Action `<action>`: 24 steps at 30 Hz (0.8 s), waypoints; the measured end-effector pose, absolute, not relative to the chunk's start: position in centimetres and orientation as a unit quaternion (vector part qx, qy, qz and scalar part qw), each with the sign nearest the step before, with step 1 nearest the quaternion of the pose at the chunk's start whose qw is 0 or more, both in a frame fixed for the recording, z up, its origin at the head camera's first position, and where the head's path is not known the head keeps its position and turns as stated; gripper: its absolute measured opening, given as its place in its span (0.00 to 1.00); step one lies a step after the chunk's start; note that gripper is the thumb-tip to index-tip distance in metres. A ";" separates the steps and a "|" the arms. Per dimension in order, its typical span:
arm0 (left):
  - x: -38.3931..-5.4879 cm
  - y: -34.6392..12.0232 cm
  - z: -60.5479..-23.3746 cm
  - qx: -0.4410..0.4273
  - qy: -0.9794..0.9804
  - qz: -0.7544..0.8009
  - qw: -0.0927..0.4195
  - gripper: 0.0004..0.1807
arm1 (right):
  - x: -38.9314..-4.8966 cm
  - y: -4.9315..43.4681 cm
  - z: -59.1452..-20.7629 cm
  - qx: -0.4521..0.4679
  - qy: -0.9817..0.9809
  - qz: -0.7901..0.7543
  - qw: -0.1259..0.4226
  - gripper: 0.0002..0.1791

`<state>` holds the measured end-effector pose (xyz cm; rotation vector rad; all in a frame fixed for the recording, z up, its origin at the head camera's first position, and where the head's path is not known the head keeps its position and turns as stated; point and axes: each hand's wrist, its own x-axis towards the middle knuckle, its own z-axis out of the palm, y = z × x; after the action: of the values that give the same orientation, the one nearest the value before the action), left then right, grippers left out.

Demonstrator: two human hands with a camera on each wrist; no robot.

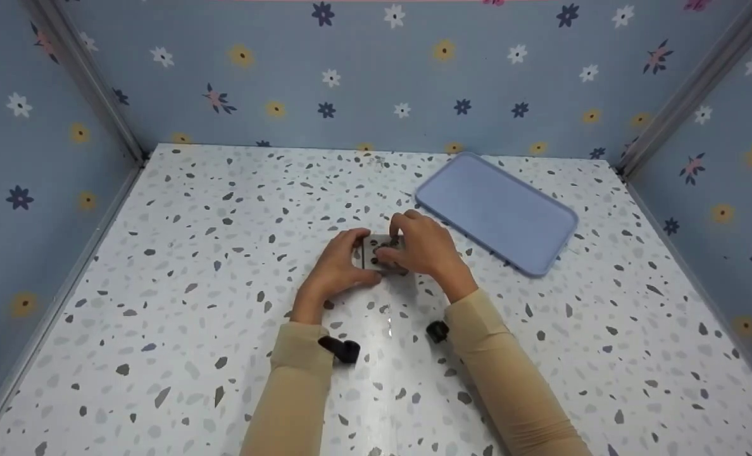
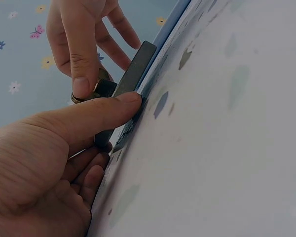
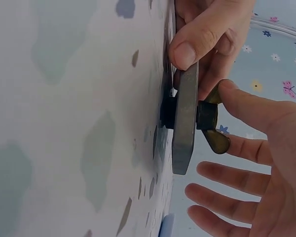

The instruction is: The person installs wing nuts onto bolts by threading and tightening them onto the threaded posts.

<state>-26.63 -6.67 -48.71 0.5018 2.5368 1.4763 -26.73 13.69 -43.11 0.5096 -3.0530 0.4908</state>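
Note:
A small grey metal plate (image 1: 369,251) with several dark holes is held by my left hand (image 1: 333,271), thumb on its near edge and fingers at the far left. From the plate's upper face sticks a wing nut (image 3: 218,142) with brass-coloured wings and a black hub. My right hand (image 1: 428,246) pinches those wings: the thumb is on one, the index finger against the other, and the remaining fingers stay loosely extended. Under the plate, the right wrist view shows a black round piece (image 3: 168,112) between plate and table.
A blue-grey shallow tray (image 1: 499,212) lies at an angle to the right, beyond my right hand. The speckled white table (image 1: 180,304) is enclosed by flowered blue panels (image 1: 388,82) at the back and sides. Black wrist straps (image 1: 344,349) sit on the sleeves.

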 end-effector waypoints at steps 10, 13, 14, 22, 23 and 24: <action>-26.6 -6.7 -48.7 0.159 0.850 0.495 0.084 0.51 | -26.5 13.3 -43.3 0.153 -0.977 0.146 0.018 0.25; -26.5 -6.7 -48.7 0.158 0.851 0.494 0.085 0.51 | -26.4 13.3 -43.3 0.150 -0.978 0.146 0.020 0.25; -26.5 -6.7 -48.7 0.158 0.851 0.494 0.084 0.51 | -26.4 13.3 -43.3 0.149 -0.978 0.145 0.021 0.26; -26.5 -6.7 -48.7 0.163 0.850 0.494 0.082 0.51 | -26.4 13.1 -43.4 0.139 -0.979 0.145 0.027 0.24; -26.5 -6.7 -48.7 0.163 0.850 0.495 0.083 0.51 | -26.4 13.1 -43.5 0.137 -0.979 0.146 0.029 0.24; -26.5 -6.7 -48.7 0.162 0.850 0.495 0.083 0.51 | -26.4 13.1 -43.5 0.136 -0.980 0.145 0.031 0.24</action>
<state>-26.51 -6.74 -48.72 0.4828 2.5361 1.4773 -26.41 13.06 -43.48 0.4177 -3.0173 0.4481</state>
